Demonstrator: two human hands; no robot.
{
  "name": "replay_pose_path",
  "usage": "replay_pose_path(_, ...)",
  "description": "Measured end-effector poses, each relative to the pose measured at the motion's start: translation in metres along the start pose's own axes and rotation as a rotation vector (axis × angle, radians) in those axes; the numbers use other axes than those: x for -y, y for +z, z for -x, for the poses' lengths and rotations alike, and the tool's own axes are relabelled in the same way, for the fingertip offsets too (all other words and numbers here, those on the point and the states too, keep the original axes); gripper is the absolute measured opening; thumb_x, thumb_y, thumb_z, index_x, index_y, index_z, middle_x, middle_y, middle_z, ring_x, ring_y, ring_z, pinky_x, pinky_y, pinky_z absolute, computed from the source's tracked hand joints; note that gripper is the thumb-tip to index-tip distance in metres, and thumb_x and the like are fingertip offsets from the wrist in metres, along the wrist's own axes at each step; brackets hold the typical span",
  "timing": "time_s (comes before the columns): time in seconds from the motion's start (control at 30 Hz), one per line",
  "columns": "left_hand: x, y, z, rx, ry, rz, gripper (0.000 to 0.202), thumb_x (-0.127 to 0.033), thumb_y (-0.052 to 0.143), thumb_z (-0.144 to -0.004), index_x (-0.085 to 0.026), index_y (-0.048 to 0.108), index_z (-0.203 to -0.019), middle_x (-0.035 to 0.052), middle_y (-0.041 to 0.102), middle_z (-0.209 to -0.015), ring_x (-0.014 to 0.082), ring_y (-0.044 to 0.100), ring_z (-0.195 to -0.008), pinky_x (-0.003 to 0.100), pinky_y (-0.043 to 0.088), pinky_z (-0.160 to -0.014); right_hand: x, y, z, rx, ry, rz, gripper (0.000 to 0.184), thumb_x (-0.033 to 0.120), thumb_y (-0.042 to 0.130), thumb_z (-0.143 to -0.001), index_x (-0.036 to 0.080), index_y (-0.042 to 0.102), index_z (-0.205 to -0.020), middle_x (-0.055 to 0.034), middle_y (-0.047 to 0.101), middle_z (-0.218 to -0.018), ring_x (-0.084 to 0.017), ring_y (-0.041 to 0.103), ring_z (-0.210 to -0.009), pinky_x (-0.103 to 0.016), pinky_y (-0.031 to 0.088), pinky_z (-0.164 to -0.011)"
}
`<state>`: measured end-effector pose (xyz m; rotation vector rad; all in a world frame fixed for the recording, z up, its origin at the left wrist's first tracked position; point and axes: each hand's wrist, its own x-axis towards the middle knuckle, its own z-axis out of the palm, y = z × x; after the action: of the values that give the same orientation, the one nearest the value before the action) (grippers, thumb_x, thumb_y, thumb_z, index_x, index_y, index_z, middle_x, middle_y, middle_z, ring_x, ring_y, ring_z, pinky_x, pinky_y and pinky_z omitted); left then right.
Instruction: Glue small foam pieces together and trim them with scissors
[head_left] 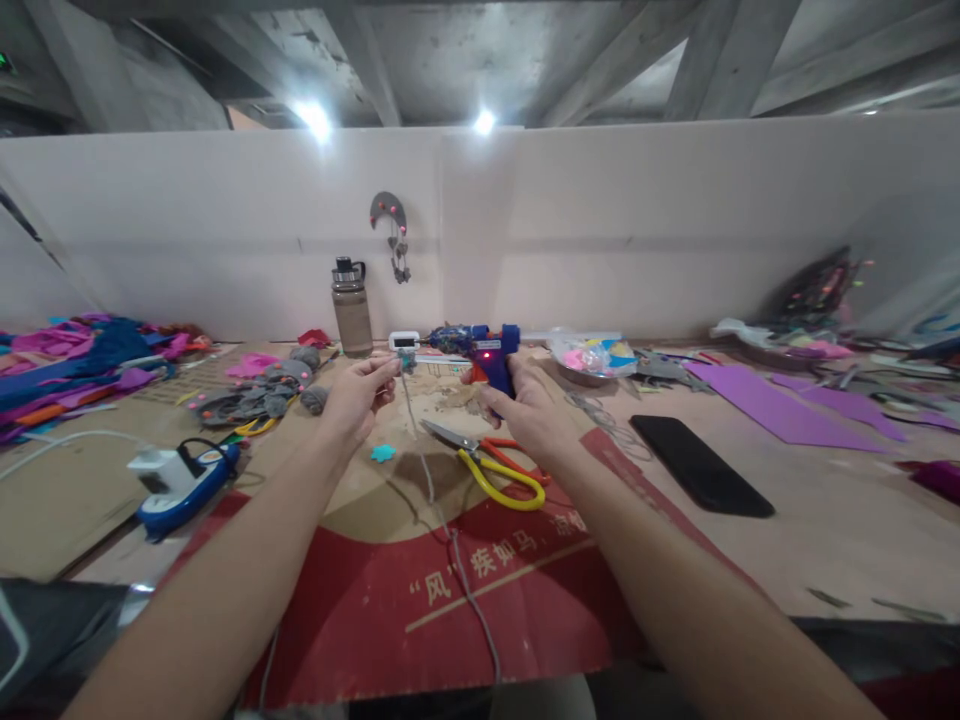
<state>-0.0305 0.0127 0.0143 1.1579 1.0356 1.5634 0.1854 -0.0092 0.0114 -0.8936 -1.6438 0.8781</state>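
Note:
My right hand (521, 400) is wrapped round the grip of a blue hot glue gun (491, 358), whose small red light glows. The gun's nozzle points left, close to a small teal felt piece (406, 362) pinched in the fingertips of my left hand (361, 395). From that piece a grey yarn strand (425, 470) hangs down over the cardboard (352, 600). Scissors (491, 470) with one yellow and one red handle lie partly open below the gun. Left of them a loose turquoise felt shape (383, 453) rests on the cardboard.
A bottle (352, 315) stands against the white partition (600, 220), where a felt moon ornament (388, 212) hangs. Left are a power strip (187, 490), felt scraps (82, 360) and grey felt pieces (259, 392). Right are a black phone (697, 465) and purple felt sheets (780, 400).

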Motion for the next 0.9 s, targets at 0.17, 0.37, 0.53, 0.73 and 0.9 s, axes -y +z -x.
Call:
replay_pose_path(0.17, 0.003, -0.002, -0.003, -0.013, 0.013, 0.010, 0.030, -0.031, 0.078, -0.051, -0.015, 0.062, -0.069, -0.0027, 0.053, -0.060, 0.0033, 0.041, -0.047, 0.016, 0.030, -0.040, 0.000, 0.005, 0.003, -0.007, -0.124, 0.154, 0.022, 0.029, 0.047, -0.081, 0.021, 0.051, -0.102, -0.0028, 0.062, -0.089, -0.016, 0.057, -0.076, -0.029, 0.045, -0.071)
replay_pose_path(0.37, 0.000, -0.001, -0.001, -0.007, 0.012, 0.027, 0.028, -0.030, 0.078, -0.052, -0.014, 0.062, -0.069, -0.0037, 0.050, -0.058, 0.0032, 0.039, -0.046, 0.016, 0.028, -0.040, 0.002, 0.007, 0.003, 0.004, -0.179, 0.273, 0.030, 0.021, 0.048, -0.081, 0.021, 0.048, -0.111, -0.0052, 0.062, -0.095, -0.020, 0.058, -0.085, -0.034, 0.044, -0.078)
replay_pose_path(0.53, 0.002, 0.001, 0.000, 0.006, 0.042, -0.004, 0.028, -0.033, 0.076, -0.054, -0.014, 0.063, -0.070, -0.0032, 0.050, -0.058, 0.0039, 0.039, -0.047, 0.017, 0.027, -0.041, -0.001, 0.008, 0.003, 0.011, -0.224, 0.316, 0.028, 0.022, 0.047, -0.082, 0.021, 0.048, -0.110, -0.0061, 0.062, -0.095, -0.021, 0.058, -0.085, -0.035, 0.045, -0.078)
replay_pose_path(0.73, 0.002, 0.002, 0.001, 0.006, 0.058, -0.053, 0.028, -0.035, 0.076, -0.056, -0.014, 0.062, -0.068, -0.0028, 0.050, -0.058, 0.0040, 0.039, -0.048, 0.017, 0.028, -0.043, -0.009, 0.010, 0.004, 0.004, -0.284, 0.374, 0.032, 0.026, 0.045, -0.084, 0.023, 0.046, -0.116, -0.0069, 0.061, -0.102, -0.022, 0.057, -0.090, -0.037, 0.045, -0.080)
replay_pose_path(0.9, 0.002, 0.002, 0.001, -0.013, 0.073, -0.041, 0.026, -0.032, 0.076, -0.057, -0.014, 0.063, -0.070, -0.0026, 0.050, -0.059, 0.0039, 0.040, -0.048, 0.017, 0.028, -0.042, -0.010, 0.011, 0.004, -0.025, -0.282, 0.424, 0.041, 0.026, 0.044, -0.084, 0.023, 0.040, -0.125, -0.0089, 0.060, -0.109, -0.024, 0.056, -0.097, -0.038, 0.044, -0.081)
